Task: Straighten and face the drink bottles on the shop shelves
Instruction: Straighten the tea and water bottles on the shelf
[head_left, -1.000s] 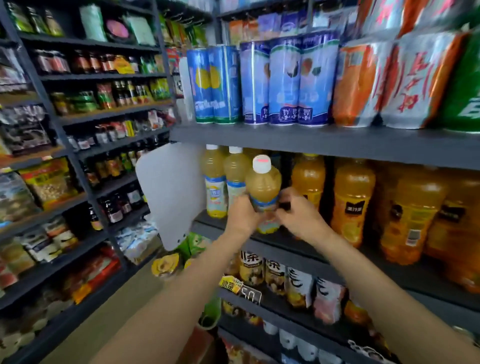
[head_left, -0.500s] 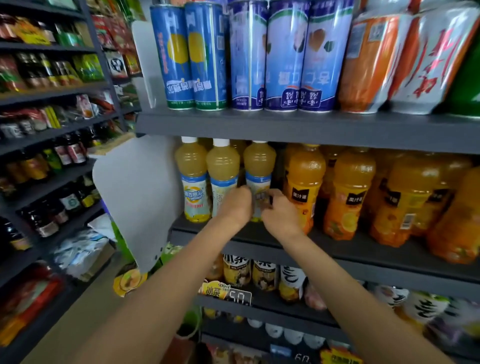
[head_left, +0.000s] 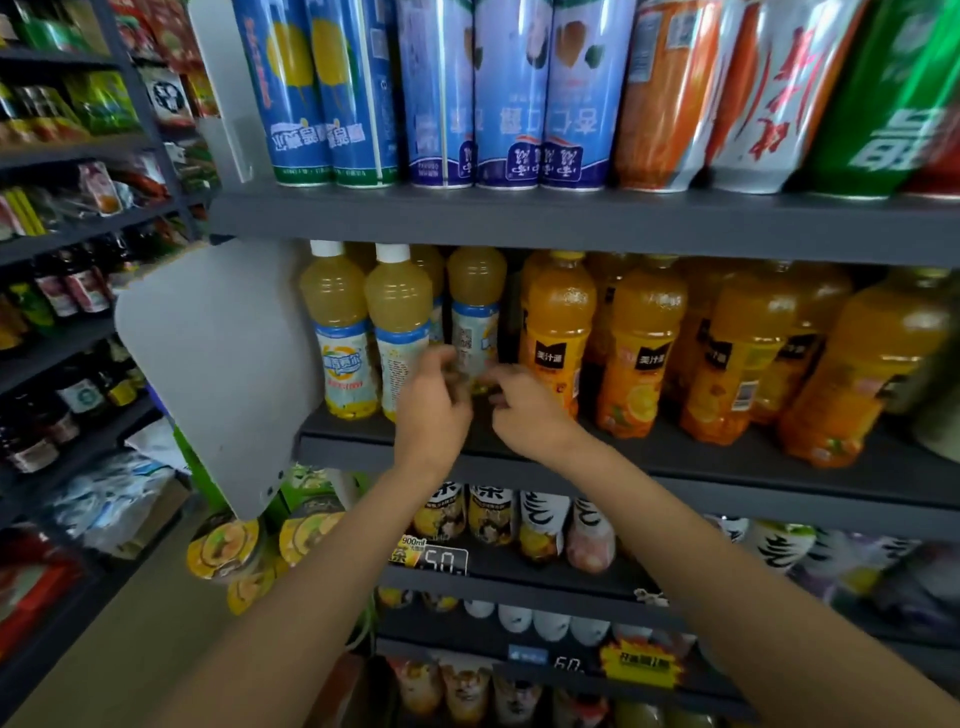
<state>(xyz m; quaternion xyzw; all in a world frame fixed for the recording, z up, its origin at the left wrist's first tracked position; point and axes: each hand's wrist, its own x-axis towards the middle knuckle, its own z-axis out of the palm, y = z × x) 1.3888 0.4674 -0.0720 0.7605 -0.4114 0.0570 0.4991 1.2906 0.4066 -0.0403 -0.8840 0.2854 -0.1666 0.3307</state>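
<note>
Bottle (head_left: 475, 317), pale yellow juice, stands upright on the middle shelf (head_left: 675, 457), third from the left in the front row, just beside a like bottle on its left (head_left: 397, 327) and the first orange bottle (head_left: 557, 332) on its right.

Head view (the only one): its long axis runs vertical, cap end up and hidden behind the upper shelf edge. The label does not face out; a printed code panel shows to the front, while the leftmost bottle (head_left: 343, 332) shows its brand face. Judged not yet faced.

Left hand (head_left: 434, 410) and right hand (head_left: 524, 410) sit at the bottle's lower body, fingers curled toward it from either side. Motion blur hides the fingertips, so whether either one actually grips cannot be told.

Recommended handling: turn the bottle about its vertical axis low on the body, keeping the base flat on the shelf, until the brand face matches the leftmost one. Keep it clear of its neighbours (both stand very close), then align its front with the row.
</note>
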